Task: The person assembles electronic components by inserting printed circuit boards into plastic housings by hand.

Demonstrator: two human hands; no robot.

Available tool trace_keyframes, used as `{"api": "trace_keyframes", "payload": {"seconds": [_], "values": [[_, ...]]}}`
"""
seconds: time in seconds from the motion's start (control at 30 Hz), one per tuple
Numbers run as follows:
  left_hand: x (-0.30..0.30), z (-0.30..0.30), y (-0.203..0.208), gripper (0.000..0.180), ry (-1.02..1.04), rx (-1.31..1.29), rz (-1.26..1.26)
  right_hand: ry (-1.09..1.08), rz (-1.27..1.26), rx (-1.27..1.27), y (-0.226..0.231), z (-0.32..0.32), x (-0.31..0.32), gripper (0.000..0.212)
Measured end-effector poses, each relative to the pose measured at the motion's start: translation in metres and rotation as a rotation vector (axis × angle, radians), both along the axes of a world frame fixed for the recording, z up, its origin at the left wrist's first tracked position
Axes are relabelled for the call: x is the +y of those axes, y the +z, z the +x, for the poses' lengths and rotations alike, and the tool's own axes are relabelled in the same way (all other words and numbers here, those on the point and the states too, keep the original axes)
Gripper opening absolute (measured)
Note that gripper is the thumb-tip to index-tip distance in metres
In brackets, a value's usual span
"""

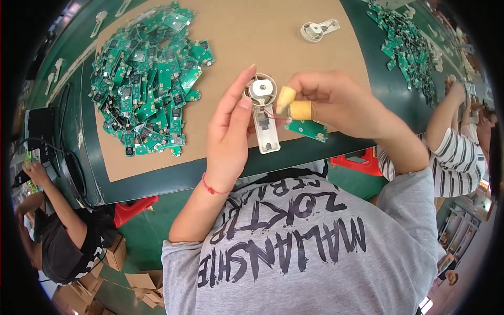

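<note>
My left hand (pixel 229 131) grips the white half-shell of a small handheld fan (pixel 269 139) along its left side, thumb near the round head. A white motor (pixel 262 88) sits in that ring, and dark parts lie in the open handle. My right hand (pixel 331 102) has yellow finger covers on thumb and forefinger, closed in a pinch at a green circuit board (pixel 307 129). The board hangs tilted just right of the handle. Red wire (pixel 275 116) runs between fan and board; the exact pinch point is hidden by the fingertips.
A large heap of green circuit boards (pixel 152 84) covers the left of the brown cardboard sheet (pixel 241 37). Another fan shell (pixel 313 31) lies at the far right of the sheet. More boards (pixel 404 50) are piled beyond. Co-workers sit on both sides, near red stools (pixel 362 161).
</note>
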State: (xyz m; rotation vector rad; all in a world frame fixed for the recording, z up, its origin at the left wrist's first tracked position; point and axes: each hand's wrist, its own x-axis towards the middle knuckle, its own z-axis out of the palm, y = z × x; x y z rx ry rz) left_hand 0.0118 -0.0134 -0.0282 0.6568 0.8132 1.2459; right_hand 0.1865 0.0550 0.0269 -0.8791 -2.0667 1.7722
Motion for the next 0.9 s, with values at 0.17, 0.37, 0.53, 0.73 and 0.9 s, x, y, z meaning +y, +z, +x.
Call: {"api": "trace_keyframes", "payload": {"seconds": [0.17,0.37,0.53,0.73,0.9], "values": [[-0.002,0.001,-0.01,0.051,0.095,0.222,0.422,-0.308,-0.175,0.306,-0.009,-0.018,-0.021,0.014],[0.0,0.002,-0.005,0.05,0.16,0.209,0.373,-0.509,0.338,0.359,-0.039,-0.026,-0.035,0.015],[0.001,0.008,-0.007,0.046,0.258,0.163,0.264,-0.472,0.608,0.242,-0.044,-0.028,-0.032,0.015],[0.003,0.014,-0.002,0.045,0.315,0.156,0.26,-0.512,0.686,0.26,-0.051,-0.032,-0.035,0.017],[0.003,0.012,-0.002,0.045,0.301,0.14,0.195,-0.455,0.857,0.196,-0.053,-0.028,-0.029,0.019]]}}
